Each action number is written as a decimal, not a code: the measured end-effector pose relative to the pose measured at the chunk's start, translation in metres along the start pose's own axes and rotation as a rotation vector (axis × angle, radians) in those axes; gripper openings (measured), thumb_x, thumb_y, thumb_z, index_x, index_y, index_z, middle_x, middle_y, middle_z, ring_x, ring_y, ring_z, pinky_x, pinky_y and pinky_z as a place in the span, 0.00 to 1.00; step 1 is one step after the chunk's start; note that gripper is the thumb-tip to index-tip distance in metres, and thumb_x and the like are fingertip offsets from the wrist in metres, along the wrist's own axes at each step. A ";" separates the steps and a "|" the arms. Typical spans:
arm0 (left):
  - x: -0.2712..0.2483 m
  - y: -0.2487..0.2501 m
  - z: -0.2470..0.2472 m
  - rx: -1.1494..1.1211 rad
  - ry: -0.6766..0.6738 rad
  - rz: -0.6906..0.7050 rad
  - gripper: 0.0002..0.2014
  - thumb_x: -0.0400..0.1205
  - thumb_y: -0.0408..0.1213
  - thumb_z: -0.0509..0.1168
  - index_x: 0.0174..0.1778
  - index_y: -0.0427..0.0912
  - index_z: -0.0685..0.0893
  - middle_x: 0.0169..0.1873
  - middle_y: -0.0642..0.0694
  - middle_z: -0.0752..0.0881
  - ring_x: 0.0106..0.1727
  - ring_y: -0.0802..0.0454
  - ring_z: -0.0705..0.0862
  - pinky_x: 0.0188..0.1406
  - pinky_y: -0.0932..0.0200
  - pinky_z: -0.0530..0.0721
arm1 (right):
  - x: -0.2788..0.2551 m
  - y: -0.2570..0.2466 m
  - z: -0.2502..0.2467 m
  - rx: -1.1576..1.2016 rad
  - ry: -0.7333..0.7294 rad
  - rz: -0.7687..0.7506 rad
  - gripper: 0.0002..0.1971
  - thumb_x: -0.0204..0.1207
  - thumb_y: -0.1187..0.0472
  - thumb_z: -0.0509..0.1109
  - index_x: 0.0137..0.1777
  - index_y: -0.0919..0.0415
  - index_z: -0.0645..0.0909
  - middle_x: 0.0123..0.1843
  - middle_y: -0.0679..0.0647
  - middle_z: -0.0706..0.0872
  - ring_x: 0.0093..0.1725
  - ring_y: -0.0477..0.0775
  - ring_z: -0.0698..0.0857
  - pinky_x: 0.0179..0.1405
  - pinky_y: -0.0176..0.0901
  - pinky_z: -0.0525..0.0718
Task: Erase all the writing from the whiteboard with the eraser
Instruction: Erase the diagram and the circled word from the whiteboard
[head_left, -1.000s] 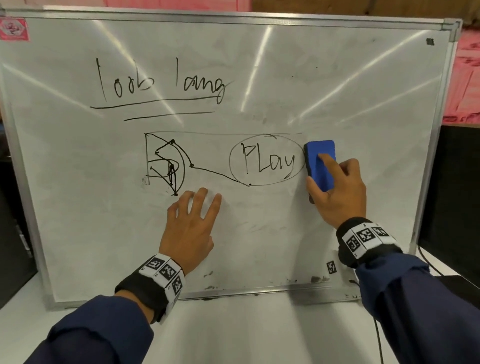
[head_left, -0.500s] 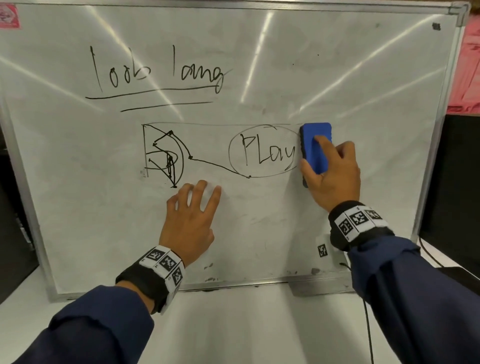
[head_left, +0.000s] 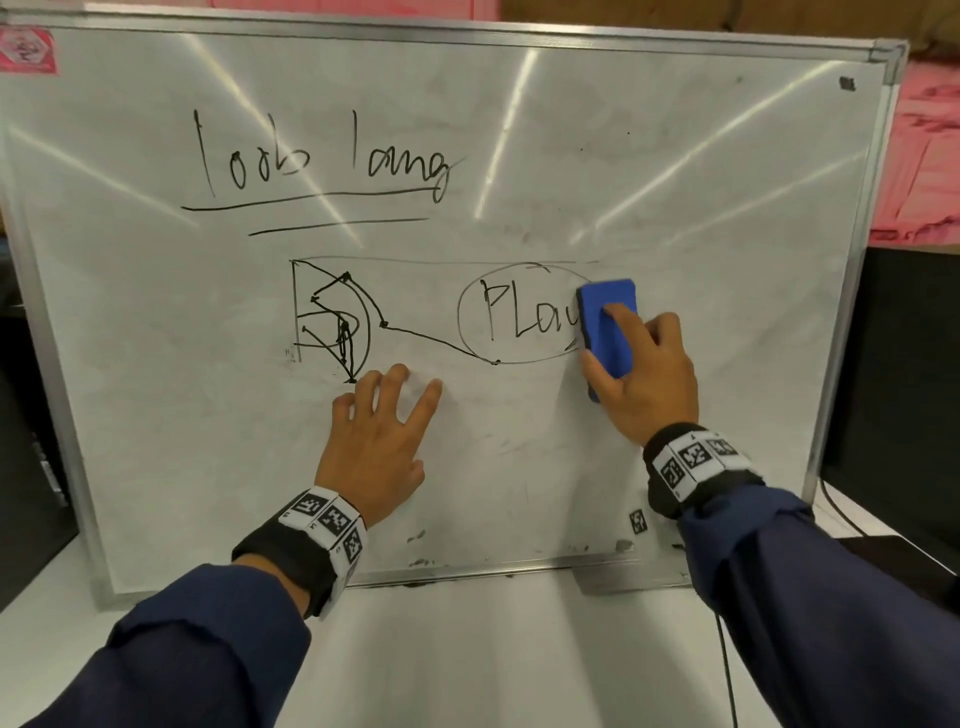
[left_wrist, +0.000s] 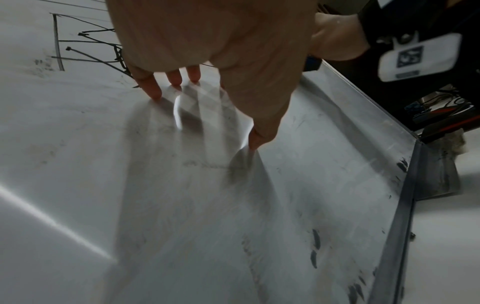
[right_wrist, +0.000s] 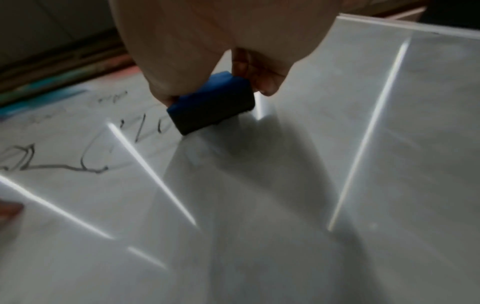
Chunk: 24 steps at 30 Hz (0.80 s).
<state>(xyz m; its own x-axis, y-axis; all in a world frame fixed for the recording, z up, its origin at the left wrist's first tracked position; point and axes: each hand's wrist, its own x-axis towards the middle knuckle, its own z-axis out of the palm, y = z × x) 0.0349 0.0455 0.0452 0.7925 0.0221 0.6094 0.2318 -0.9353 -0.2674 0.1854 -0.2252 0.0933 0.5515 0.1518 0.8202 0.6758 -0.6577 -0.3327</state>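
A whiteboard leans upright on a white table. Black writing with two underlines sits at upper left, a scribbled drawing at centre left, and a circled word beside it. My right hand grips a blue eraser and presses it flat on the right edge of the circled word, covering its last letter. In the right wrist view the eraser sits pinched between thumb and fingers on the board. My left hand rests with spread straight fingers on the board below the drawing.
The board's metal frame runs down the right side, with a marker tray along the bottom edge. A dark monitor and a cable stand to the right. White tabletop lies in front. Ink smudges mark the lower board.
My right hand has slid the eraser leftward from beside the circle onto its right edge, covering the word's last letter. The left hand has stayed in place.
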 end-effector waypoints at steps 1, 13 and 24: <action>0.000 0.000 0.000 -0.003 0.004 -0.002 0.48 0.64 0.50 0.79 0.81 0.48 0.66 0.75 0.35 0.66 0.72 0.31 0.68 0.61 0.33 0.76 | 0.010 -0.005 -0.002 0.010 0.015 -0.002 0.28 0.77 0.42 0.73 0.75 0.45 0.71 0.53 0.53 0.70 0.41 0.58 0.80 0.39 0.51 0.88; -0.003 -0.004 0.005 0.001 0.012 0.010 0.49 0.63 0.52 0.80 0.81 0.50 0.68 0.75 0.34 0.68 0.72 0.30 0.68 0.61 0.32 0.76 | -0.050 -0.002 0.025 -0.016 -0.143 0.023 0.29 0.76 0.42 0.74 0.74 0.45 0.70 0.51 0.48 0.67 0.34 0.52 0.76 0.32 0.51 0.87; -0.003 -0.005 0.004 0.014 -0.004 0.005 0.49 0.63 0.53 0.80 0.81 0.52 0.68 0.75 0.34 0.67 0.72 0.31 0.67 0.60 0.32 0.75 | -0.007 -0.028 0.016 0.022 -0.061 0.002 0.29 0.77 0.41 0.72 0.75 0.46 0.69 0.52 0.50 0.69 0.36 0.54 0.78 0.35 0.47 0.84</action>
<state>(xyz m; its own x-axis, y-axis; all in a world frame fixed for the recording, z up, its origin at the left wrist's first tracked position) 0.0334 0.0513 0.0420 0.7962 0.0190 0.6047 0.2355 -0.9304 -0.2808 0.1706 -0.1965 0.0895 0.5810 0.1961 0.7899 0.6853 -0.6414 -0.3449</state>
